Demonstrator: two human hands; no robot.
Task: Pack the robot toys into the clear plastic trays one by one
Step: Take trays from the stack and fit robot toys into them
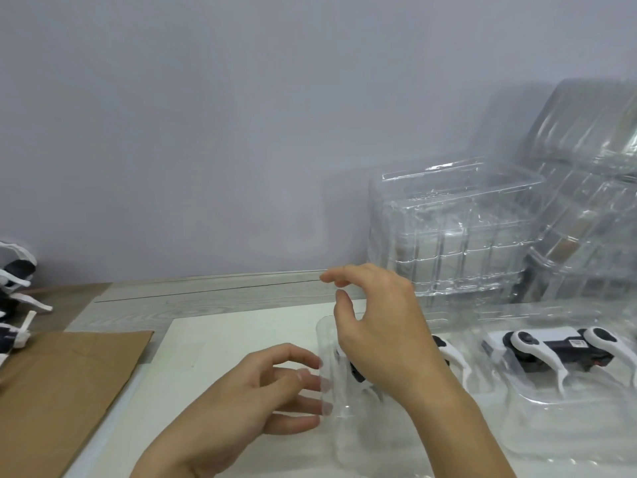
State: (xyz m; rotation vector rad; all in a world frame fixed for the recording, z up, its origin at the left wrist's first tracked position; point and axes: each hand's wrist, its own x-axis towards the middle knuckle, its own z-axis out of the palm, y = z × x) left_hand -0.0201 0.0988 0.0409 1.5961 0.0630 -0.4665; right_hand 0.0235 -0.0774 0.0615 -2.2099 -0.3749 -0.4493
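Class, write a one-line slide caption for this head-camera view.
Both hands, left hand and right hand, steady a clear tray over a robot toy.

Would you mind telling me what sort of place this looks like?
Probably a small toy-packing workstation: stacked clear plastic trays against the wall, a robot toy already in a tray, and flattened cardboard on the table.

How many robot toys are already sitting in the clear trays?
2: one robot toy in the right tray, another mostly hidden under the right hand. More wait unpacked at the far left.
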